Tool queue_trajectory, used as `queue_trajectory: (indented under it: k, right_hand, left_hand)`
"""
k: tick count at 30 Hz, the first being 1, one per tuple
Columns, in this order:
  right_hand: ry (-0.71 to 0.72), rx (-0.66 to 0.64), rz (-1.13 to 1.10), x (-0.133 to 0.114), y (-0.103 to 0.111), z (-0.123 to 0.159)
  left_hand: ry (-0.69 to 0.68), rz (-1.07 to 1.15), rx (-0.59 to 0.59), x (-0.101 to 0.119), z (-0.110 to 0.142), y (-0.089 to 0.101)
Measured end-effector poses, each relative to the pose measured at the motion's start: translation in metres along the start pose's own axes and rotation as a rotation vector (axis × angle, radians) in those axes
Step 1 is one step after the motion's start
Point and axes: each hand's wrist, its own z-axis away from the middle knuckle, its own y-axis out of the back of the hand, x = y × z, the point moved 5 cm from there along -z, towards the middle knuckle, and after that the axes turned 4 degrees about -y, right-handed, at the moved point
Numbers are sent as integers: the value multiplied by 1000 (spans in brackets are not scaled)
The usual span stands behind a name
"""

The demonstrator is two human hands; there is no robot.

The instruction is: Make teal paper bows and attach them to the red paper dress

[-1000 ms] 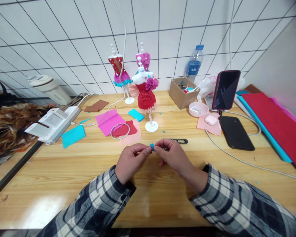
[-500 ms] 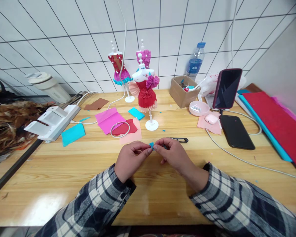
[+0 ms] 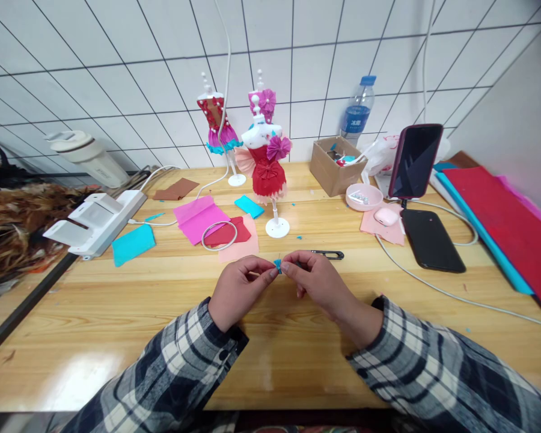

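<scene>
Above a wooden counter point(image 3: 270, 367), the left hand point(image 3: 240, 290) and right hand point(image 3: 319, 282) are pinching a tiny blue piece point(image 3: 278, 266) between them, each grip clamping 1 side. It is probably handling as light, soft and easily crushed, favouring gentle holds at its edges.

head view faces forward, down (over desk point(image 3: 162, 300))

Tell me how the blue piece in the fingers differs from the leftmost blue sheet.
The blue piece looks tiny; the blue sheet is far larger. The blue piece is held between the left hand and right hand; the blue sheet lies on the table. Both are blue.
</scene>
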Motion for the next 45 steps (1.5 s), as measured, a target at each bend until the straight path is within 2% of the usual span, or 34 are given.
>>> queue_trajectory:
  k: [6, 12, 17, 20, 29, 37, 42, 45]
  right_hand:
    - [30, -32, 32, -4, 1, 0]
    - [58, 9, 189, -10, 3, 2]
    - [210, 86, 380, -21, 4, 5]
    - [277, 105, 414, -25, 5, 6]
    - [231, 49, 363, -21, 5, 2]
    - [38, -158, 25, -8, 1, -3]
    - [47, -153, 0, -7, 3, -4]
    - [41, -127, -5, -9, 8, -6]
  left_hand:
    - [41, 95, 7, -5, 0, 1]
    - [-48, 3, 39, 1, -1, 3]
    - [-74, -81, 46, 6, 0, 4]
    - [-62, -56, 28, 5, 0, 3]
    - [33, 172, -22, -5, 1, 0]
    - [-8, 242, -104, 2, 1, 1]
    - [5, 295, -188, 0, 2, -2]
    - [32, 353, -183, -2, 3, -3]
